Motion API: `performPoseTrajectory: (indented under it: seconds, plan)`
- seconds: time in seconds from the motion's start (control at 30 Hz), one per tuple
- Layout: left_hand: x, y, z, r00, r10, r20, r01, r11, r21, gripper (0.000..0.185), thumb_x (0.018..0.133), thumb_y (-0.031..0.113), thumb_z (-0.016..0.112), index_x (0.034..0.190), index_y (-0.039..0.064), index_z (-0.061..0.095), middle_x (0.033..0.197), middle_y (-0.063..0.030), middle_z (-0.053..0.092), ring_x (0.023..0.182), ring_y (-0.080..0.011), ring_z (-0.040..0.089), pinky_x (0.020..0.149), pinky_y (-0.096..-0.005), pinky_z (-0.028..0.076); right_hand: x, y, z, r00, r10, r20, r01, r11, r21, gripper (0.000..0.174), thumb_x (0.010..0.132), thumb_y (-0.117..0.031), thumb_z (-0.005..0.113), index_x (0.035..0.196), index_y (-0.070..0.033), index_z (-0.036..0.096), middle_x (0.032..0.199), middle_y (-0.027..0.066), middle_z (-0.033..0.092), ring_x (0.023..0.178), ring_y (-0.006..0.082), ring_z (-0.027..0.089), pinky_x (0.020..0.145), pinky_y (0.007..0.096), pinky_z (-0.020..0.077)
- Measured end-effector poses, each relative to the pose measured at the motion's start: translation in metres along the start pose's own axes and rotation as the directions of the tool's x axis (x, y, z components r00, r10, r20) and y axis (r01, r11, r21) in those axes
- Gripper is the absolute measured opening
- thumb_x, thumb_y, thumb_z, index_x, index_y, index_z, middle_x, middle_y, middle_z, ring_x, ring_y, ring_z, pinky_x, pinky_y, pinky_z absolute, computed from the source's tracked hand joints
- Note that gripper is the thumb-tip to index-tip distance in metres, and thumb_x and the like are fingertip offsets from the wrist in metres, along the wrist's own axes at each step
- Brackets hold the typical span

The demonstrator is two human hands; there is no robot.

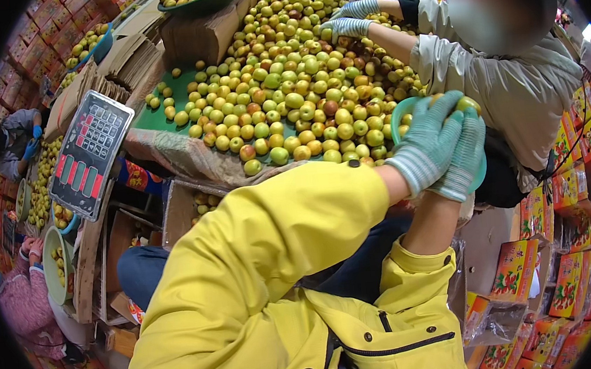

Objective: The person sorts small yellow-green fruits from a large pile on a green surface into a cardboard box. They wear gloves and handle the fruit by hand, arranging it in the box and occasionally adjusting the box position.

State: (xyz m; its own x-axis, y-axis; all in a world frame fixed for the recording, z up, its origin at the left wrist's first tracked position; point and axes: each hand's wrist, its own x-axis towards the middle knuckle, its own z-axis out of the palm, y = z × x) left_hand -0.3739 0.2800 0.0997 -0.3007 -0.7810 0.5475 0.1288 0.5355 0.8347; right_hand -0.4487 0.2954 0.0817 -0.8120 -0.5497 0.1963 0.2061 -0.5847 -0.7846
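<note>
My left hand (428, 138), in a green glove with a striped cuff, crosses to the right and lies beside my right hand (460, 157), gloved alike. Both are over a turquoise plastic basin (479, 175). Green-and-brown jujubes show at the fingertips: one jujube (469, 104) at the tips of both hands, another (434, 99) partly behind my left fingers. The palms are hidden, so how many fruits they hold cannot be seen. Left of the basin, many loose jujubes (293, 100) cover a green-topped table (150, 118) with a cloth along its edge.
Across the table, a co-worker's striped gloves (347, 27) touch the fruit. A digital scale (91, 155) stands left, near stacked cardboard (193, 38) and a bowl of jujubes (200, 0). An open carton (179, 210) is below the table edge. Printed fruit boxes (514, 271) fill the right.
</note>
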Motion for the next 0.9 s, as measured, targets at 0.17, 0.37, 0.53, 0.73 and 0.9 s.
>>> performPoseTrajectory:
  seconds: [0.17, 0.37, 0.53, 0.73, 0.9]
  plan:
    - [0.025, -0.046, 0.052, 0.897, -0.243, 0.369, 0.298, 0.950, -0.098, 0.037, 0.098, 0.021, 0.049, 0.131, 0.004, 0.053, 0.132, -0.0259, 0.052, 0.117, -0.0411, 0.053, 0.103, -0.0439, 0.042, 0.050, -0.009, -0.047, 0.997, -0.067, -0.027, 0.042, 0.844, -0.535, 0.042, 0.094, -0.026, 0.063, 0.124, 0.003, 0.059, 0.112, 0.0161, 0.067, 0.097, 0.0226, 0.064, 0.090, 0.0338, 0.0509]
    - [-0.062, 0.012, -0.068, 0.987, 0.088, 0.135, -0.101, 0.990, 0.096, 0.049, 0.091, 0.013, 0.058, 0.138, 0.004, 0.050, 0.144, -0.0266, 0.041, 0.132, -0.0427, 0.043, 0.109, -0.0439, 0.038, 0.016, -0.015, -0.043, 0.957, -0.268, 0.114, 0.277, 0.713, -0.644, 0.040, 0.096, -0.019, 0.058, 0.126, 0.008, 0.058, 0.115, 0.0179, 0.067, 0.102, 0.0234, 0.064, 0.094, 0.0311, 0.0485]
    - [-0.160, 0.040, -0.194, 0.911, -0.282, 0.301, 0.236, 0.955, 0.181, 0.028, 0.094, 0.013, 0.059, 0.120, 0.002, 0.063, 0.115, -0.0139, 0.066, 0.110, -0.0289, 0.062, 0.097, -0.0376, 0.048, -0.057, -0.015, 0.015, 0.819, -0.239, 0.522, 0.529, 0.666, -0.525, 0.029, 0.097, -0.007, 0.053, 0.120, 0.008, 0.061, 0.113, 0.0133, 0.067, 0.103, 0.0203, 0.063, 0.094, 0.0314, 0.0482]
    - [-0.301, 0.080, -0.317, 0.918, -0.367, -0.152, 0.396, 0.880, 0.264, 0.021, 0.097, 0.008, 0.056, 0.113, 0.000, 0.067, 0.108, -0.0111, 0.069, 0.098, -0.0196, 0.066, 0.087, -0.0309, 0.052, -0.169, 0.031, 0.054, 0.265, 0.187, 0.946, 0.546, 0.780, -0.307, 0.022, 0.088, -0.001, 0.063, 0.109, 0.002, 0.066, 0.103, 0.0141, 0.069, 0.094, 0.0252, 0.065, 0.089, 0.0344, 0.0500]
    - [-0.401, 0.112, -0.401, 0.427, -0.443, -0.788, 0.435, 0.865, -0.250, 0.016, 0.098, 0.017, 0.059, 0.100, 0.004, 0.068, 0.090, -0.0048, 0.068, 0.069, -0.0088, 0.063, 0.063, -0.0212, 0.051, -0.238, 0.074, 0.046, -0.250, 0.338, 0.907, 0.609, 0.783, -0.124, 0.026, 0.079, -0.003, 0.071, 0.105, -0.001, 0.067, 0.097, 0.0180, 0.067, 0.091, 0.0360, 0.064, 0.083, 0.0410, 0.0517]
